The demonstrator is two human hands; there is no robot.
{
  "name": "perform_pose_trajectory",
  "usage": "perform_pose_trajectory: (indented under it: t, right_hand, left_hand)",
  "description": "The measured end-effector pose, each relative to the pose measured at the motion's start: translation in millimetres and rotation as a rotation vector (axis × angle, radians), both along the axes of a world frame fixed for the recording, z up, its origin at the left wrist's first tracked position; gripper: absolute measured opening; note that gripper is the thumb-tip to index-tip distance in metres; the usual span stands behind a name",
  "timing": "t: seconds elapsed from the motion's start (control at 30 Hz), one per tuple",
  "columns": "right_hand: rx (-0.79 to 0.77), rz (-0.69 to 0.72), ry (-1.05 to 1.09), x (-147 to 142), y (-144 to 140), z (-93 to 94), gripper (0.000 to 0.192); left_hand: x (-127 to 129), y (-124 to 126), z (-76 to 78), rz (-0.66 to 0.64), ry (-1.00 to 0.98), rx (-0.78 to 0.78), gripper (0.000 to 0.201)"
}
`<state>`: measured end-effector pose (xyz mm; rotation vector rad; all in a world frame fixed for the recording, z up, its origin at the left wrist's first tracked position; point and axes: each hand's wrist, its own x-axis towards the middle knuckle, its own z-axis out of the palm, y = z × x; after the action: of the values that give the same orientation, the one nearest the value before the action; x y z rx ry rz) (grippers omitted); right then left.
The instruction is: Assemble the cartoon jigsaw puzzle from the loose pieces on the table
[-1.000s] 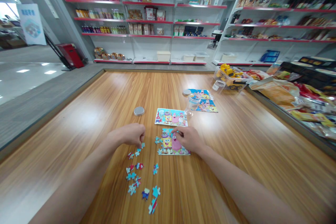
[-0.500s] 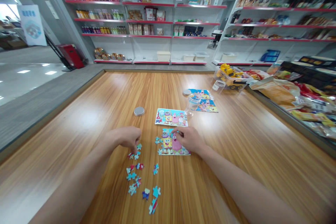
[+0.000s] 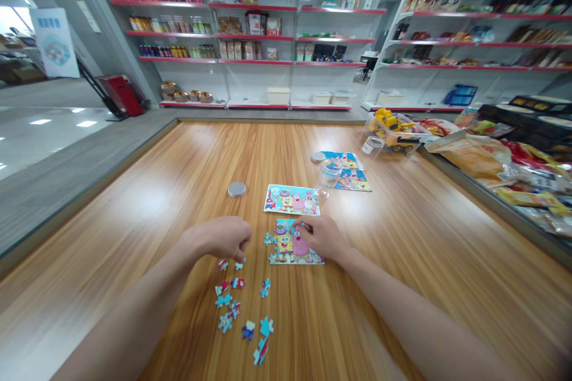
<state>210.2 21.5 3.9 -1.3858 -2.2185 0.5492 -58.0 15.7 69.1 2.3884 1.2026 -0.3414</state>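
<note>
Head view shows my left hand (image 3: 227,237) curled into a loose fist just above the far end of the loose puzzle pieces (image 3: 239,300); its grip is narrow, fingertips pinched together, and I judge a small piece sits between them, though the fist hides it too well for me to be sure. My right hand (image 3: 322,236) lies flat on the right side of the half-built puzzle (image 3: 290,245), fingertips pressing its far edge, which I read as pinning the picture so it does not slide on the smooth tabletop (image 3: 402,238); that grip is flat and holds nothing. The half-built puzzle sits in the middle of the tabletop, just right of the left hand, with its left edge ragged and open, facing the scattered pieces. Just beyond it lies a finished picture card (image 3: 292,199), close but apart, so there is little room on the far side. A round metal lid (image 3: 236,189) lies further left and far, a clear jar (image 3: 329,174) stands to the right beside more cards (image 3: 351,169). Left and near of the pieces the wood is bare, with wide room for my forearms; the tabletop edges are well apart from everything.
</note>
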Motion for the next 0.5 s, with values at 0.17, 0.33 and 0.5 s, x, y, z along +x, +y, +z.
perform_pose_trajectory:
  t: [0.17, 0.33, 0.5]
  right_hand:
    - [0.018, -0.001, -0.002, 0.3, -0.1, -0.2, 0.023]
    - [0.017, -0.005, -0.019, -0.1, 0.6, -0.7, 0.024]
    - [0.019, 0.003, -0.017, 0.4, 1.1, -2.4, 0.024]
  left_hand:
    - [7.1, 1.9, -8.5, -0.019, 0.096, 0.004, 0.01]
    - [10.4, 7.1, -7.8, -0.048, -0.037, 0.143, 0.009]
    - [12.5, 8.3, -4.1, -0.088, -0.116, 0.165, 0.033]
